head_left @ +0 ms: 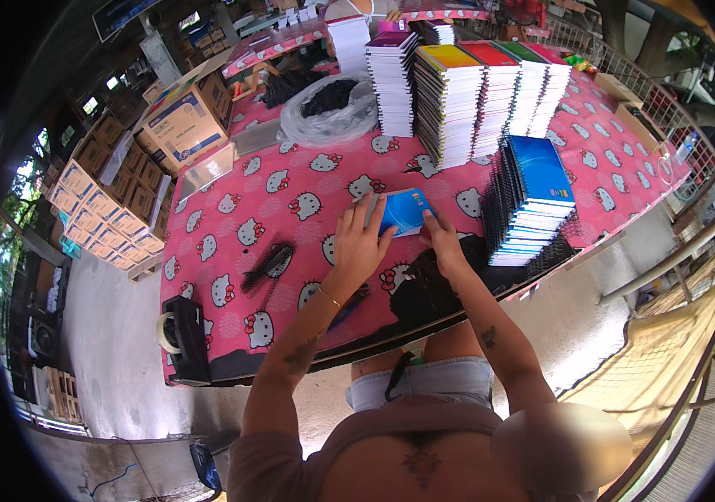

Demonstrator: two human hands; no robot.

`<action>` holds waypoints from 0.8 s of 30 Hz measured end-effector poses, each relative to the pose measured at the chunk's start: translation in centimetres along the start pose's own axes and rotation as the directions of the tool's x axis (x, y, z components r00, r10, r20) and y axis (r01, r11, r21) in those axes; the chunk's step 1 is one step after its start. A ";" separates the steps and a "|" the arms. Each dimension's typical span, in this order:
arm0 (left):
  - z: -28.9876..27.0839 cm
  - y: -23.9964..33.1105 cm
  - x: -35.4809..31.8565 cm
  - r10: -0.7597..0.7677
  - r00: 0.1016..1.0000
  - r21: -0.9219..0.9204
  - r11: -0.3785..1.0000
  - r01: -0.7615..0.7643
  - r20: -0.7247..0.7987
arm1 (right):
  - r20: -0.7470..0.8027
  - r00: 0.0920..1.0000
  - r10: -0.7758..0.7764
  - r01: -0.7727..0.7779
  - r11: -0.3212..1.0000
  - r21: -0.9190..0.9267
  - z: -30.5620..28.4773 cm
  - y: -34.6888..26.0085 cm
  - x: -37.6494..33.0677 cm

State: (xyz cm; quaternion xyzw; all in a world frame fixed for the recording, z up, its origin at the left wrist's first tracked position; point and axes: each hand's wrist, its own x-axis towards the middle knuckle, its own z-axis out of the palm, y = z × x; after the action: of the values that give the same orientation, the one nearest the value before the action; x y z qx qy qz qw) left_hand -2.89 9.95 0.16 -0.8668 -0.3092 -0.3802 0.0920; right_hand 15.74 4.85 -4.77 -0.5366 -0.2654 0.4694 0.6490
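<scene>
A small blue-covered notebook [406, 211] lies on the pink patterned tabletop in front of me. My left hand [359, 244] grips its left side, fingers along that edge and thumb at the lower corner; the hand hides the binding there. At the right edge, my right hand [444, 243] pinches the notebook, thumb on the cover. Just right of that hand stands a tall stack of blue spiral notebooks [542, 171] with black wire bindings. Loose black binding wires [270, 266] lie left of my left forearm.
A black tape dispenser [190, 339] sits at the near left corner. Farther back stand stacks of yellow [450, 57], red, green and purple notebooks. A clear plastic bag [330, 109] holds black wires. Cartons [186, 121] stand beyond the left edge. Another person [357, 8] is across the table.
</scene>
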 end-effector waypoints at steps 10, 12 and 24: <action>1.5 -0.8 -0.7 0.115 0.968 -0.185 0.980 -0.074 0.221 | 0.047 0.971 -0.234 0.239 0.943 -0.231 -0.3 1.6 1.2; 1.1 0.2 -0.5 0.146 0.978 -0.157 0.980 -0.123 0.146 | -0.060 0.952 -0.301 0.267 0.909 -0.320 -0.8 1.9 1.1; 1.0 -2.0 1.4 0.142 0.969 -0.083 0.988 -0.127 0.205 | -0.081 0.990 -0.115 0.130 0.968 0.215 -0.4 -1.6 -2.3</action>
State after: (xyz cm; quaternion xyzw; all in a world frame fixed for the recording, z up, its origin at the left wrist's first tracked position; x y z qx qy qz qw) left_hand -2.81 12.60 0.31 -0.9237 -0.2444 -0.2899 0.0545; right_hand 15.62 2.69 -3.05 -0.4598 -0.2223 0.4364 0.7407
